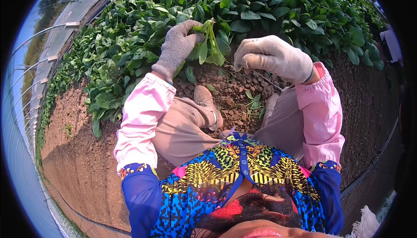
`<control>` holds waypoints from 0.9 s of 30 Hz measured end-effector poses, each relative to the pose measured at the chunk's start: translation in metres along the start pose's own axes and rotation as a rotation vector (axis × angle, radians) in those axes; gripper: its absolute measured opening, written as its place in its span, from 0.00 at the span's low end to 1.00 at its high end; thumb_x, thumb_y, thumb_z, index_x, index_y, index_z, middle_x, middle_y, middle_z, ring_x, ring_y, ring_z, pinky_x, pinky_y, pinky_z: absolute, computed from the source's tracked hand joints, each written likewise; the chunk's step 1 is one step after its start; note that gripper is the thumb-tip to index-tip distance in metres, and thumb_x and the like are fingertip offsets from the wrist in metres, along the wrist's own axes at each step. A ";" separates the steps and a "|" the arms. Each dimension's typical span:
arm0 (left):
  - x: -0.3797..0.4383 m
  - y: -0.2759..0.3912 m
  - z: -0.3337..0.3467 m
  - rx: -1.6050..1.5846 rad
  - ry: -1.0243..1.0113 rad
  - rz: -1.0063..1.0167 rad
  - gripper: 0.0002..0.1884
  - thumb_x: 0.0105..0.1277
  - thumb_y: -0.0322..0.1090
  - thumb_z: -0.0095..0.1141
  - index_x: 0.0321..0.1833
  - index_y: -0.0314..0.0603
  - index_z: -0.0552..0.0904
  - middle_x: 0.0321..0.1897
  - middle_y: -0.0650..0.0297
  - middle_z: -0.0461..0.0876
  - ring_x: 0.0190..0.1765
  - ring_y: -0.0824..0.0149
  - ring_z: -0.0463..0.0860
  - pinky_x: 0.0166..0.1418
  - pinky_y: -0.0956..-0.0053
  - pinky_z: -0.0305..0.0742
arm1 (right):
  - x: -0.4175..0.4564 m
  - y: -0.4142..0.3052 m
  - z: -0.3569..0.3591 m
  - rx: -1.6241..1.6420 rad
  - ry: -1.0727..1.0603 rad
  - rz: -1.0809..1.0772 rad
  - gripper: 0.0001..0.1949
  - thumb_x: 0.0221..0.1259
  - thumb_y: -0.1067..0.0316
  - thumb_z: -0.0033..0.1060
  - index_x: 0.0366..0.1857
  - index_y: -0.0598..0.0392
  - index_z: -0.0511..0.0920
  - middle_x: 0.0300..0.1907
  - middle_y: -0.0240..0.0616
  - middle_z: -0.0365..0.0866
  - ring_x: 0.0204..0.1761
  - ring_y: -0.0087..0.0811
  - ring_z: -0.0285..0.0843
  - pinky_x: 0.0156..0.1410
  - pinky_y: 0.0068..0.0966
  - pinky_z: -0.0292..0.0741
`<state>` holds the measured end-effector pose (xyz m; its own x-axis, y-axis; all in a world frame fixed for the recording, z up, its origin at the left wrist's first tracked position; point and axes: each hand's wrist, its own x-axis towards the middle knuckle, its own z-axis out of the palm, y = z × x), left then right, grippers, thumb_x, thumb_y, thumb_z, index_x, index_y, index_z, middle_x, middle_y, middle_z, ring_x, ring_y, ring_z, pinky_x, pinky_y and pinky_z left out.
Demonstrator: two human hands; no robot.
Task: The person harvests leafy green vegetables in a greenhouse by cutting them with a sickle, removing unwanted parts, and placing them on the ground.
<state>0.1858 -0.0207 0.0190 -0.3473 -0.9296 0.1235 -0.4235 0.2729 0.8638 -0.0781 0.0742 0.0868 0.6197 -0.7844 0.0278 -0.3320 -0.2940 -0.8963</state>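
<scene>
My left hand (182,44), in a grey knit glove, pinches a small bunch of leafy greens (208,42) near its pale stem end, leaves hanging down. To its right is my right hand (272,55), in an off-white knit glove, its fingers curled over the soil. A thin dry wisp shows at those fingertips; whether they grip it cannot be told. Behind both hands stands a dense bed of broad-leaved greens (251,15). Loose picked leaves (255,103) lie on the cloddy soil between my shoes.
Bare soil (88,163) stretches to the left and right of my crouched legs. A dark hose or pipe (371,166) runs along the ground at the right. Plastic sheeting (70,13) and curved greenhouse hoops (37,31) line the left side.
</scene>
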 end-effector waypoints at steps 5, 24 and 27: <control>0.018 -0.023 -0.017 -0.746 -0.097 -0.039 0.15 0.69 0.25 0.63 0.57 0.34 0.83 0.46 0.60 0.88 0.47 0.69 0.88 0.55 0.73 0.84 | 0.005 0.030 0.015 -0.824 -0.044 0.199 0.12 0.54 0.67 0.73 0.42 0.51 0.87 0.44 0.39 0.84 0.45 0.44 0.85 0.48 0.37 0.82; 0.005 0.013 0.040 -0.753 -0.496 -0.048 0.19 0.69 0.23 0.58 0.63 0.33 0.79 0.50 0.63 0.86 0.47 0.75 0.86 0.52 0.79 0.82 | 0.035 0.026 0.018 -0.180 0.619 -0.031 0.16 0.64 0.58 0.73 0.50 0.53 0.87 0.46 0.39 0.83 0.46 0.34 0.86 0.53 0.28 0.82; 0.008 0.028 0.028 -0.616 -0.545 -0.043 0.21 0.69 0.24 0.57 0.66 0.32 0.78 0.53 0.62 0.85 0.52 0.73 0.85 0.58 0.78 0.80 | 0.030 0.027 0.013 -0.142 0.608 -0.099 0.13 0.66 0.60 0.72 0.48 0.55 0.87 0.43 0.38 0.83 0.46 0.34 0.86 0.53 0.29 0.81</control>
<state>0.1476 -0.0131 0.0308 -0.7660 -0.6420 -0.0335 0.0341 -0.0926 0.9951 -0.0594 0.0498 0.0578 0.1512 -0.9075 0.3919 -0.4109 -0.4182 -0.8101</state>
